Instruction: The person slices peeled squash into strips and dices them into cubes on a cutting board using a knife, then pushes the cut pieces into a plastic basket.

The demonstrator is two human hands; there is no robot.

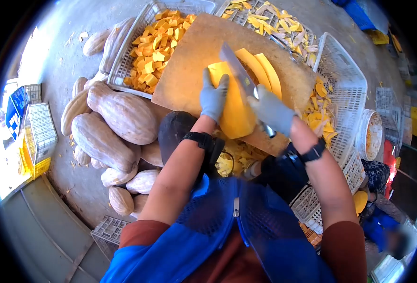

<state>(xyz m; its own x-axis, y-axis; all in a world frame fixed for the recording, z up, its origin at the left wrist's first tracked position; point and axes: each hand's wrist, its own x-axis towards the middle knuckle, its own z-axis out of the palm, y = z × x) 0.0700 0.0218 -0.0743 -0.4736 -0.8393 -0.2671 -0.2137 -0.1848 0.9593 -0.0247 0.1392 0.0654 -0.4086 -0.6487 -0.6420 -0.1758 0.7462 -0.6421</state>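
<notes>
My left hand (pixel 213 95), in a grey glove, presses on the left side of a peeled orange pumpkin piece (pixel 237 115) lying on the wooden board (pixel 189 61). My right hand (pixel 271 109), also gloved, is closed around the handle of a large knife (pixel 239 70). The blade lies along the pumpkin's right side, tilted up and to the left. Just right of the blade rest long curved pumpkin slices (pixel 269 75). The knife partly hides the pumpkin's cut side.
Whole pumpkins (pixel 123 115) are piled at the left. A crate of orange cubes (pixel 157 45) adjoins the board's upper left. Peelings fill a crate (pixel 284 28) beyond it. A white crate (pixel 343 89) and a bucket (pixel 370 134) stand right. Another person (pixel 380 226) is at lower right.
</notes>
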